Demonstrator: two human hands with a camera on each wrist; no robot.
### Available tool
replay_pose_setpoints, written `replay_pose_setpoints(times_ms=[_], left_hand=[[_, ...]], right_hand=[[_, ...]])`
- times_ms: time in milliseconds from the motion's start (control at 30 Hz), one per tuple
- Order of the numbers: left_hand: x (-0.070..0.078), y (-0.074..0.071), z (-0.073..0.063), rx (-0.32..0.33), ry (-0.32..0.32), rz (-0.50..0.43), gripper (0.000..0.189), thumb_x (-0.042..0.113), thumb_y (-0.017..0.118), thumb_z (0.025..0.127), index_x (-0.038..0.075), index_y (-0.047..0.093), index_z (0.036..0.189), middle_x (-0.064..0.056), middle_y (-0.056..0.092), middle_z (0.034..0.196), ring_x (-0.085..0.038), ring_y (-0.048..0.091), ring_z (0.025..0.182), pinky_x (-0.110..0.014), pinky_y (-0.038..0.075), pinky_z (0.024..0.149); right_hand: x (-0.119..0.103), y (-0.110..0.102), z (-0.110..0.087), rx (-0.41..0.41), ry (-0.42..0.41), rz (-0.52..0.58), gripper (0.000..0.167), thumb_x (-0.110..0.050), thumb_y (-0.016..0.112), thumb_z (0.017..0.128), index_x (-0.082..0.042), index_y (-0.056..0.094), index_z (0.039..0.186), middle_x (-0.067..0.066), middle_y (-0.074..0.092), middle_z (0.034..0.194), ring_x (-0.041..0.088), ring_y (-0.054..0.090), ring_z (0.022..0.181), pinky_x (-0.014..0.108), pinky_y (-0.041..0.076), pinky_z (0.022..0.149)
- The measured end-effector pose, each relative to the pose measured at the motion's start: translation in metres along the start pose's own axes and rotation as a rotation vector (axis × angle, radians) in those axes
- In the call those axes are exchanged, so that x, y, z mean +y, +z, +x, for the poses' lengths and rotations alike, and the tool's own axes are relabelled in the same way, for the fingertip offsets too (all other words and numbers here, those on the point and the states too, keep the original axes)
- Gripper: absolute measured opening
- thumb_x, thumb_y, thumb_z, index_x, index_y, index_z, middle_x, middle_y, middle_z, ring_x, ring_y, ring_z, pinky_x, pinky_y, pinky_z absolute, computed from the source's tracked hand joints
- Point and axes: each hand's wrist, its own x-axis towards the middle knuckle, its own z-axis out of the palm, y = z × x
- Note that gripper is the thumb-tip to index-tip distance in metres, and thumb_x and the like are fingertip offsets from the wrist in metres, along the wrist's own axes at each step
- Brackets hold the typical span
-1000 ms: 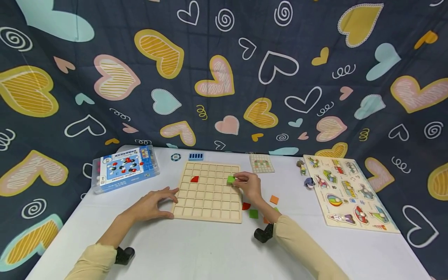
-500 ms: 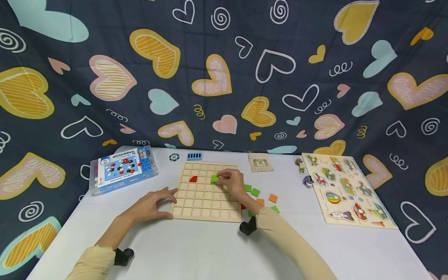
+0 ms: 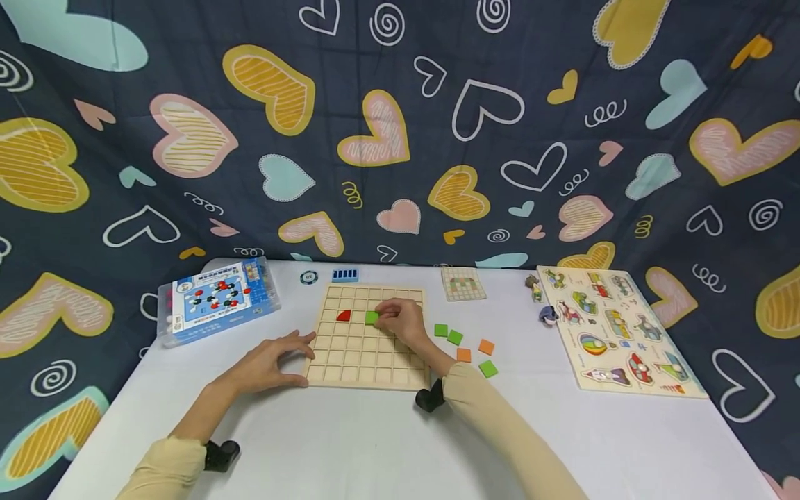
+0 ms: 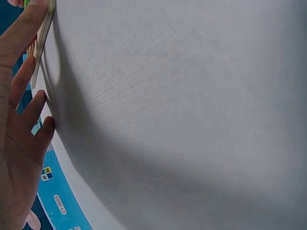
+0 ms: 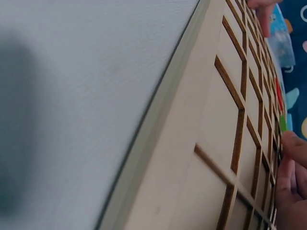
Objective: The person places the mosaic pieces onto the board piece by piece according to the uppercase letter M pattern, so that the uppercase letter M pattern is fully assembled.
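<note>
A wooden grid board (image 3: 369, 357) lies on the white table in the head view. In one of its upper left cells sits a red quarter-circle tile (image 3: 344, 316). My right hand (image 3: 403, 321) pinches a green square tile (image 3: 371, 318) over the same row, a short way right of the red one. The right wrist view shows the thumb and fingers at that green tile's edge (image 5: 283, 123). My left hand (image 3: 265, 362) rests at the board's left edge, thumb and fingers spread and touching it. From the left wrist, the hand (image 4: 24, 110) is seen along that edge.
Right of the board lie several loose green tiles (image 3: 489, 369) and orange tiles (image 3: 486, 346). A patterned card (image 3: 464, 295) is behind them. A wooden picture puzzle (image 3: 619, 333) with two small figures (image 3: 548, 316) stands right; a blue-labelled box (image 3: 219, 298) stands left.
My right hand has carried the green tile leftward across the board, toward the red tile. More loose tiles at the right have come into sight. My left hand has stayed at the edge.
</note>
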Motion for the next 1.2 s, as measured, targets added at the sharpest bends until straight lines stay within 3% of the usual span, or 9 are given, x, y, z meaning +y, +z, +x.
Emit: replay_pose_setpoints(times_ms=[200, 433, 933, 1067, 1200], left_hand=[[-0.001, 0.000, 0.000, 0.003, 0.012, -0.004, 0.042, 0.037, 0.083, 0.071, 0.025, 0.065, 0.107, -0.012, 0.047, 0.143, -0.046, 0.032, 0.135, -0.061, 0.025, 0.109], [-0.001, 0.002, -0.001, 0.003, 0.003, -0.002, 0.042, 0.039, 0.082, 0.071, 0.026, 0.065, 0.107, -0.010, 0.047, 0.144, -0.045, 0.032, 0.136, -0.061, 0.025, 0.109], [0.000, 0.002, -0.002, 0.013, 0.002, -0.005, 0.042, 0.038, 0.083, 0.070, 0.026, 0.065, 0.106, -0.011, 0.047, 0.143, -0.046, 0.032, 0.135, -0.063, 0.024, 0.109], [0.001, 0.002, -0.002, 0.013, -0.001, -0.004, 0.042, 0.038, 0.083, 0.070, 0.027, 0.065, 0.106, -0.011, 0.047, 0.144, -0.046, 0.031, 0.135, -0.063, 0.024, 0.109], [0.000, 0.000, -0.003, 0.004, -0.011, -0.007, 0.042, 0.039, 0.083, 0.070, 0.026, 0.065, 0.107, -0.011, 0.047, 0.144, -0.046, 0.031, 0.136, -0.063, 0.024, 0.109]], right_hand=[[-0.001, 0.010, 0.004, 0.010, 0.002, 0.028, 0.022, 0.008, 0.079, 0.070, 0.003, 0.072, 0.091, 0.015, 0.072, 0.081, 0.019, 0.070, 0.071, 0.022, 0.057, 0.065], [-0.003, 0.015, 0.005, 0.016, 0.013, 0.036, 0.024, 0.011, 0.078, 0.071, 0.005, 0.071, 0.093, 0.018, 0.072, 0.084, 0.027, 0.070, 0.075, 0.023, 0.057, 0.067], [-0.007, 0.017, 0.005, -0.042, 0.026, 0.090, 0.021, 0.008, 0.074, 0.077, 0.007, 0.069, 0.097, 0.021, 0.071, 0.092, 0.031, 0.070, 0.084, 0.025, 0.058, 0.071], [-0.009, 0.017, 0.005, -0.065, 0.032, 0.105, 0.022, 0.005, 0.073, 0.079, 0.007, 0.068, 0.100, 0.022, 0.070, 0.095, 0.033, 0.070, 0.087, 0.030, 0.059, 0.073], [-0.011, 0.011, 0.003, -0.119, 0.049, 0.188, 0.027, 0.005, 0.070, 0.083, 0.013, 0.063, 0.107, 0.029, 0.066, 0.103, 0.040, 0.066, 0.095, 0.038, 0.058, 0.080]])
